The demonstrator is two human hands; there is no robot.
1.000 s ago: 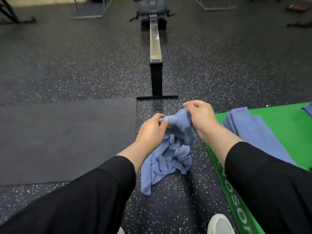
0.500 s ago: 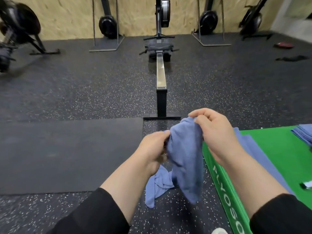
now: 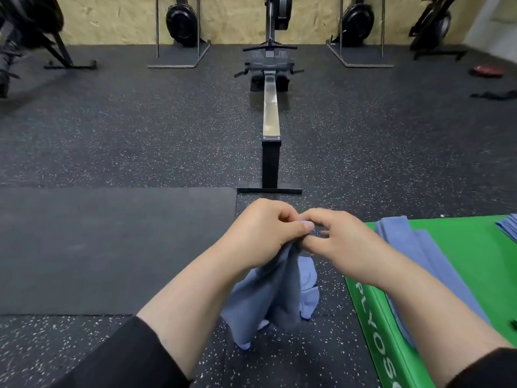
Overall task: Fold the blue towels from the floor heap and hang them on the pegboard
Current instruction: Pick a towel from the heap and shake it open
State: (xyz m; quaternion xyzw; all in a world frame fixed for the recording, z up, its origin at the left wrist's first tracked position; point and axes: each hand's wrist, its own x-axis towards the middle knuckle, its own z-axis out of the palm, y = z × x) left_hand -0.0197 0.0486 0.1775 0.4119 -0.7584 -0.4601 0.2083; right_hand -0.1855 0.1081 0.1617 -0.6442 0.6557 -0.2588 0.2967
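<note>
The floor (image 3: 112,130) is stretching away under a rower (image 3: 270,130), with a black mat (image 3: 98,247) at left. A green box (image 3: 461,264) at right is carrying folded towels (image 3: 414,247). The towel (image 3: 268,298) is hanging limp between the arms, its bottom end looking close to the floor. The left hand (image 3: 260,231) is pinching its top edge, grip clamped on cloth. The right hand (image 3: 344,242) is curling its fingertips at the same edge; whether they are clamping I cannot tell. It should be handling light and floppy: taking two corners seems best.
</note>
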